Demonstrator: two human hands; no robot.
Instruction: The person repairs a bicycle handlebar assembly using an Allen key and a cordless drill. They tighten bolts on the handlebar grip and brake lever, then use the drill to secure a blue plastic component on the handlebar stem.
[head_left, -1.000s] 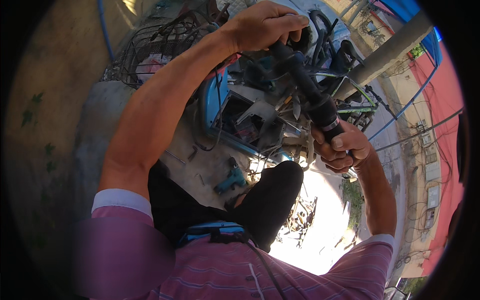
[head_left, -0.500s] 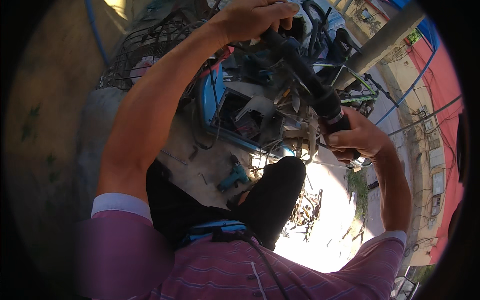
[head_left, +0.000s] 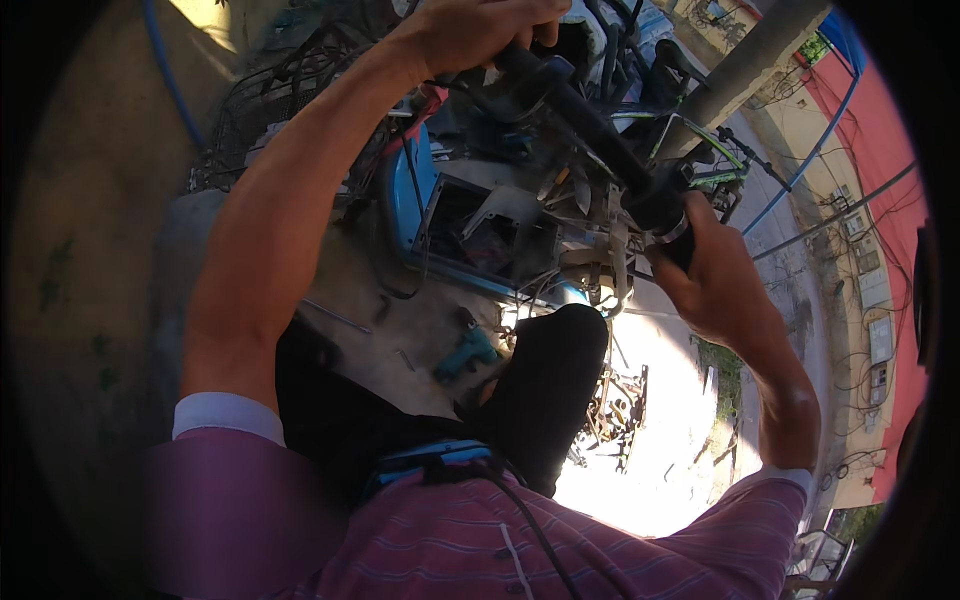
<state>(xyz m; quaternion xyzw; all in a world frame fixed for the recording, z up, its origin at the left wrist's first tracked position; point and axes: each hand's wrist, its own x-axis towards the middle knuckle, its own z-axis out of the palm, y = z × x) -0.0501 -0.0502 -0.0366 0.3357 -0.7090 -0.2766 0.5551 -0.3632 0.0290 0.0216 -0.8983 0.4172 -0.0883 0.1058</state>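
Blue plastic body shell with an open dark compartment: lower left of the tube, no hand on it. It's slid slightly left in view over the last second, so some of the shift is probably head motion.

Long black cylindrical tube with a thick collar: held at both ends, slanted. Upper end now nearer the top edge, collar roughly where it was. Can't tell if it's free of the clutter behind.

Bare right hand: at the tube's lower end. Curled fingers showed a second ago; now they're hidden, so can't tell how tight that grip is. Reads as a re-hold.

Bare left hand: grip wrapped round the tube's upper end throughout, now partly cropped. Likely the steadying side.

Teal pistol-shaped power drill: on the ground below the tube, not in use.

Thin silver metal ring: on the tube, just below the collar.
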